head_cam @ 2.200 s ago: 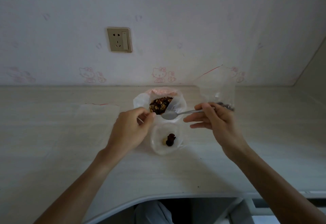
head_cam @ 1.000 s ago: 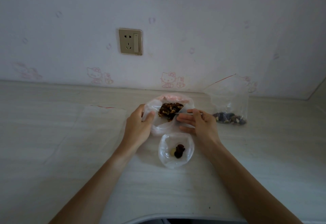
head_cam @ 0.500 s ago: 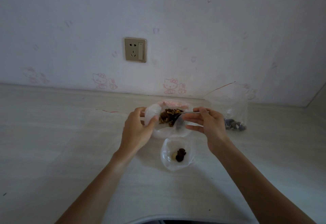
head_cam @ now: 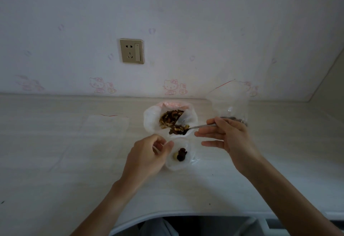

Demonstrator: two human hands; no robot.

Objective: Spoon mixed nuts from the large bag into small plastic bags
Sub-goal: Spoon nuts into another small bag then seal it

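Note:
The large white bag (head_cam: 150, 120) stands open on the counter with mixed nuts (head_cam: 170, 117) inside. My right hand (head_cam: 228, 135) holds a metal spoon (head_cam: 197, 127) heaped with nuts, its bowl hanging just past the bag's near rim. Below it lies a small clear plastic bag (head_cam: 179, 164) with a few nuts at its bottom. My left hand (head_cam: 149, 155) pinches that small bag's left rim and holds its mouth apart.
A clear zip bag (head_cam: 229, 105) with dark pieces at its bottom stands to the right, behind my right hand. Flat empty zip bags (head_cam: 104, 126) lie to the left. A wall socket (head_cam: 131, 51) sits above the counter (head_cam: 55, 170), whose curved front edge runs below.
My right hand has drawn the loaded spoon out of the large bag toward the small one. My left hand left the large bag's rim and took the small bag's edge.

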